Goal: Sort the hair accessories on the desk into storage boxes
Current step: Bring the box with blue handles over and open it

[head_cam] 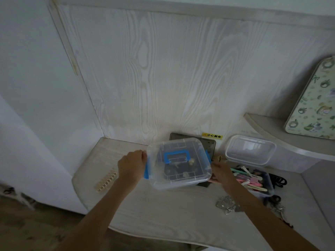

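I hold the clear latch box from both sides: my left hand has its fingers curled on the left edge, just above the blue side latch, and my right hand grips the lower right corner, though its fingertips are hidden under the box, so I judge the grip from the wrist only. I think two hands are used because the box is wide and has dark contents that would slide if it tilted; the blue carry handle on the lid is not touched. The box looks slightly raised and tilted above the desk, but I cannot tell if its far edge rests on something. To the right of the box, an open clear tray already contains pastel hair clips, so that sort seems done. Behind the tray stands an empty clear container. In front and right of the box lie metal clips, and further right black hair ties, not yet sorted. Left of the box a beige comb-like piece lies alone.
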Action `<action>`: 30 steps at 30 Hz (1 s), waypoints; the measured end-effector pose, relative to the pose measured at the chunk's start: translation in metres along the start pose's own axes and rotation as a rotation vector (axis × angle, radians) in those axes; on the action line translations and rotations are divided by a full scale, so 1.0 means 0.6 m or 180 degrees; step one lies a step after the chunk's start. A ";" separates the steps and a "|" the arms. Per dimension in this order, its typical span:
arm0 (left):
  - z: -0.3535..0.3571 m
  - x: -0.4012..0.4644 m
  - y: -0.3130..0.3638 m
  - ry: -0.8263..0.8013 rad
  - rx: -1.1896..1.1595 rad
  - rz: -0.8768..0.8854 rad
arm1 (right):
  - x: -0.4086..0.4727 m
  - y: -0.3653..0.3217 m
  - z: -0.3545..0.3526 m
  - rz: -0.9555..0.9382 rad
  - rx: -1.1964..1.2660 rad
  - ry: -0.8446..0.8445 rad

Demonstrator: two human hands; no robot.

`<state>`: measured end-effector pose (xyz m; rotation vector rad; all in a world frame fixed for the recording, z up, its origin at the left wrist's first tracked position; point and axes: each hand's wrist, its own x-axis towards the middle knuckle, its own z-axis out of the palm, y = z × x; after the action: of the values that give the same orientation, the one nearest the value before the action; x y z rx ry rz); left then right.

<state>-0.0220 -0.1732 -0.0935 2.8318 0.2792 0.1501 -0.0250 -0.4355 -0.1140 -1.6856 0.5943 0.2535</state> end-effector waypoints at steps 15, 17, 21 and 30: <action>0.028 0.022 0.070 -0.1457 0.0784 0.2243 | -0.004 -0.009 0.006 -0.0068 -0.0389 -0.0288; 0.035 0.022 0.059 -0.1409 0.0681 0.2324 | -0.006 -0.008 0.006 -0.0016 -0.0386 -0.0346; 0.037 0.020 0.046 -0.1198 0.0171 0.2599 | -0.008 -0.006 0.008 -0.0002 -0.0430 -0.0397; 0.024 0.007 0.027 -0.0586 -0.1192 0.2381 | -0.003 -0.019 0.010 0.0102 -0.0142 -0.0424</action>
<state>-0.0135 -0.1914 -0.1021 2.4091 -0.7719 0.0796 -0.0199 -0.4280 -0.1049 -1.6883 0.5197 0.4014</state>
